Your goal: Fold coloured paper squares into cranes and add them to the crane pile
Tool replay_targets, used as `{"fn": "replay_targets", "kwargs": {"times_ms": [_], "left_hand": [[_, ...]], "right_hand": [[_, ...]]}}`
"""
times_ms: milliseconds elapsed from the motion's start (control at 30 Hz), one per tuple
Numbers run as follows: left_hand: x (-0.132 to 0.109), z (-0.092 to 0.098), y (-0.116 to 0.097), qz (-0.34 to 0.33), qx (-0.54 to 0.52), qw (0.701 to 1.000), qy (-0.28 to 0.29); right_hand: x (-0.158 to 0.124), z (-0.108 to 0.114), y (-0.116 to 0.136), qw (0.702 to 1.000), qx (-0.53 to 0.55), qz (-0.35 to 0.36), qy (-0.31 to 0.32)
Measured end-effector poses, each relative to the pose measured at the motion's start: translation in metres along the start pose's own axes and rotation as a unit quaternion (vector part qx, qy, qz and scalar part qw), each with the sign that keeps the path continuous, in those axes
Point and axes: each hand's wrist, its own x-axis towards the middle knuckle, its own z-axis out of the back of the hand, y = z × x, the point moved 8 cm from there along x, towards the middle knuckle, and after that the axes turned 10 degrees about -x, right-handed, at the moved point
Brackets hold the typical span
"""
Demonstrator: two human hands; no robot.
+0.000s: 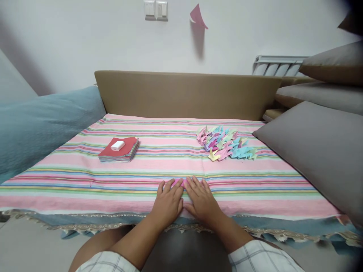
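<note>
The small pink sheet of paper (181,182) lies on the pink striped cotton cloth (255,189), close to its front edge. Almost all of the sheet is hidden under our two hands, and only a small pink part shows between the fingertips. Our left hand (168,203) and our right hand (202,200) lie flat on it, side by side, with the thumbs very near to each other. The fingers of both hands are stretched out and press down on the paper. Neither hand is closed around it.

Further back on the cloth, to the left, lies a low stack of square coloured papers (120,153) with a red sheet on top. A small white rectangular block (117,145) rests on this red sheet. To the right, well apart from the stack, is a heap of small folded paper cranes (225,143) in pink, blue, green and yellow.

Large grey fabric cushions (320,158) lean at the right edge of the cloth, and a blue soft blanket (42,121) lies at the left edge. Behind the cloth stands a brown padded board (184,94). Above it, one pink folded paper piece (198,17) hangs at the white wall (85,37).
</note>
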Motion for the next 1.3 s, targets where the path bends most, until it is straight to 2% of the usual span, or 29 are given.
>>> {"fn": "replay_targets", "kwargs": {"times_ms": [133, 300, 400, 467, 500, 567, 600, 733, 867, 967, 1067, 1167, 1300], "left_hand": [[-0.004, 0.003, 0.010, 0.021, -0.007, 1.000, 0.019], [-0.011, 0.017, 0.032, 0.060, 0.017, 0.998, 0.011], [-0.009, 0.029, 0.037, 0.091, 0.031, 0.995, -0.028], [-0.006, 0.033, 0.032, 0.085, 0.039, 0.994, -0.062], [-0.004, 0.031, 0.025, 0.058, 0.037, 0.996, -0.065], [-0.001, 0.017, 0.005, -0.033, 0.013, 0.999, -0.031], [0.000, 0.011, -0.001, -0.052, 0.006, 0.998, -0.020], [0.001, -0.003, -0.003, -0.044, -0.004, 0.999, 0.010], [0.002, -0.001, -0.003, -0.037, -0.014, 0.999, 0.017], [0.004, 0.004, -0.005, -0.032, -0.020, 0.999, 0.009], [0.008, 0.007, -0.004, -0.019, -0.022, 1.000, -0.009], [0.017, 0.009, -0.001, -0.009, -0.022, 1.000, -0.018], [0.030, 0.006, 0.005, -0.015, -0.007, 1.000, -0.012]], "right_hand": [[-0.002, -0.017, 0.006, 0.999, 0.000, -0.005, 0.044], [-0.003, -0.019, 0.004, 0.998, 0.002, -0.003, 0.067], [-0.002, -0.019, 0.004, 0.997, 0.005, -0.009, 0.080], [-0.002, -0.020, 0.005, 0.996, 0.007, -0.014, 0.087], [-0.001, -0.020, 0.006, 0.996, 0.008, -0.015, 0.089], [-0.001, -0.020, 0.006, 0.995, 0.010, -0.016, 0.093], [-0.001, -0.020, 0.006, 0.995, 0.011, -0.015, 0.097], [-0.005, -0.017, -0.002, 0.992, 0.026, 0.004, 0.123], [-0.014, -0.011, -0.021, 0.987, 0.046, -0.009, 0.157], [-0.015, 0.000, -0.037, 0.989, 0.061, -0.052, 0.128], [-0.007, 0.014, -0.045, 0.991, 0.073, -0.095, 0.053], [0.006, 0.019, -0.030, 0.995, 0.086, -0.046, 0.008], [0.015, 0.013, -0.016, 0.994, 0.108, -0.015, 0.028]]}}
